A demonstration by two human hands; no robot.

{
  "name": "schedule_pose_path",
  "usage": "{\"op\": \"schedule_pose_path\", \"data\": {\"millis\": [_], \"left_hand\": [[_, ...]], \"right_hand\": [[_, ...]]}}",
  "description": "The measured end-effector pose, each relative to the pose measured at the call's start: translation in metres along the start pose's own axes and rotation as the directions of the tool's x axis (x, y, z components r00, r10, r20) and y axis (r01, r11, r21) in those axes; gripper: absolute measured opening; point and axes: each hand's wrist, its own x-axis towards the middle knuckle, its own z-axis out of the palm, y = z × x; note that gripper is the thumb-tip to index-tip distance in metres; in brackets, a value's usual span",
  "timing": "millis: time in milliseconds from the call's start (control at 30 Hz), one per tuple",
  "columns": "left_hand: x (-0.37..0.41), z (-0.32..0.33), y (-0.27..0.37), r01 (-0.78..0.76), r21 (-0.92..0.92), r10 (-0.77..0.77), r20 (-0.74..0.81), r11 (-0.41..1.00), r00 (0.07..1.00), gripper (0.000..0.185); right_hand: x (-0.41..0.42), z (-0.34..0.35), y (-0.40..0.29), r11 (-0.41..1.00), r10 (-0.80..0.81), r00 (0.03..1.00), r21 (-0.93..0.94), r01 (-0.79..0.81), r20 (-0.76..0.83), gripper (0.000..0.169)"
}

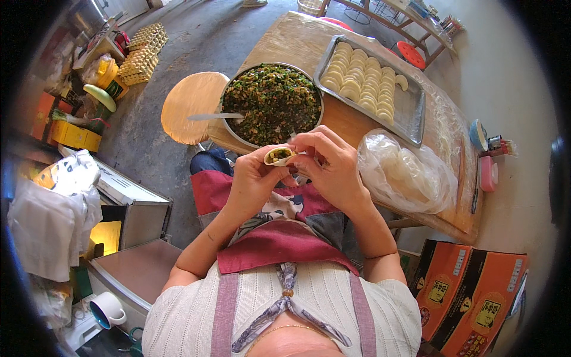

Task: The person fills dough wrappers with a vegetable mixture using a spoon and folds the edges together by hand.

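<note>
A dough wrapper (277, 157), folded over chopped green and brown filling, is held between my two hands above my lap. My left hand (253, 174) supports it from the left, and the filling shows at its open end. On its other side, the fingertips of my right hand (328, 163) grip the dough edge. Just beyond my hands stands a large round metal bowl (322, 107) of chopped filling (272, 98). A pale, flat-handled utensil (209, 117) rests in that filling, its handle over the bowl's left rim.
On the wooden table (285, 40), a metal tray (412, 117) holds overlapping rows of pale filled dough pieces (357, 78). A clear plastic bag (406, 174) with dough lies nearer me. Left of the bowl is a round wooden stool (189, 107). Orange cartons (482, 299) stand at lower right.
</note>
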Motion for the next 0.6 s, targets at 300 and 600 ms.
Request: {"op": "schedule_pose_path", "data": {"millis": [300, 600], "left_hand": [[0.003, 0.001, -0.008, -0.058, -0.046, 0.057, -0.025, 0.997, 0.998, 0.026], [0.008, -0.003, -0.018, -0.080, -0.164, 0.077, -0.022, 0.983, 0.997, 0.025]], "right_hand": [[-0.005, 0.009, 0.012, 0.983, -0.175, 0.984, -0.072, 0.171, -0.046, 0.014], [0.000, 0.008, 0.019, 0.987, -0.156, 0.985, -0.049, 0.152, -0.079, 0.020]]}}
